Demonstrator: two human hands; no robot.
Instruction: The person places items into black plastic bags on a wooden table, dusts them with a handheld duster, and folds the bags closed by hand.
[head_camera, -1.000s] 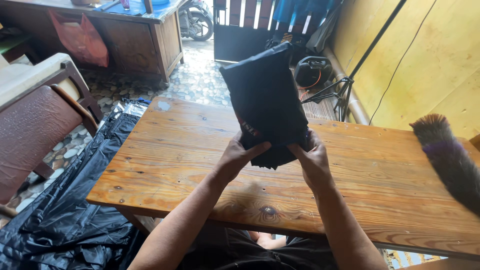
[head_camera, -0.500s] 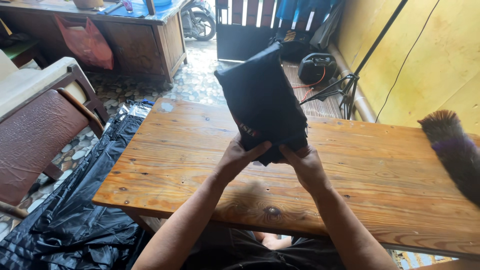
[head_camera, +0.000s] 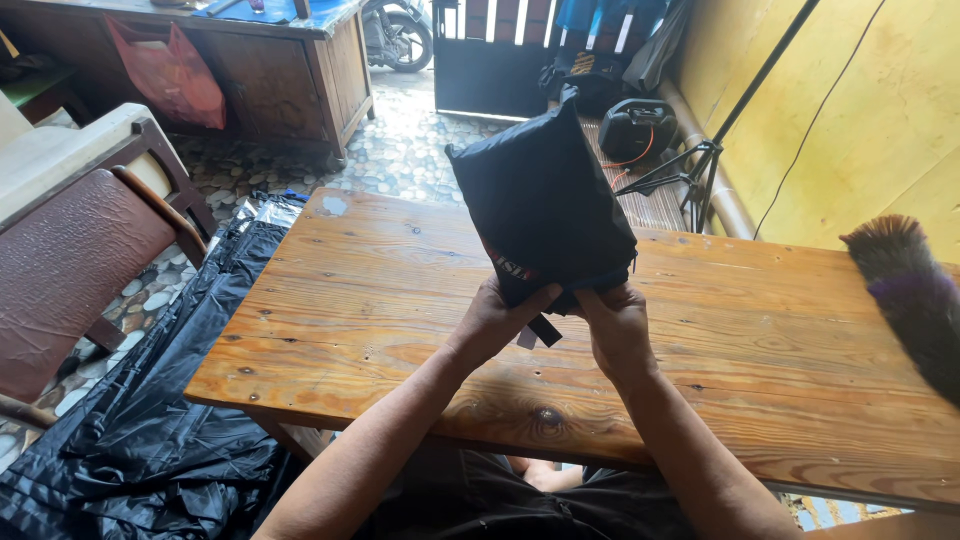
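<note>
Both my hands hold a black folded fabric pouch (head_camera: 545, 200) upright over the wooden table (head_camera: 350, 300). My left hand (head_camera: 497, 320) grips its lower left edge. My right hand (head_camera: 615, 325) pinches its lower right edge. A short black strap hangs from the pouch's bottom between my hands. The pouch's top tilts away from me, toward the far side of the table.
A feather duster (head_camera: 915, 295) lies on the table at the right. Black plastic sheeting (head_camera: 150, 420) covers the floor at the left, beside a brown chair (head_camera: 70, 270). A wooden cabinet (head_camera: 270, 70) with a red bag, a tripod (head_camera: 690, 160) and a gate stand beyond.
My hands have drawn closer together at the pouch's lower edge, and the pouch stands slightly more upright. The view has shifted a little.
</note>
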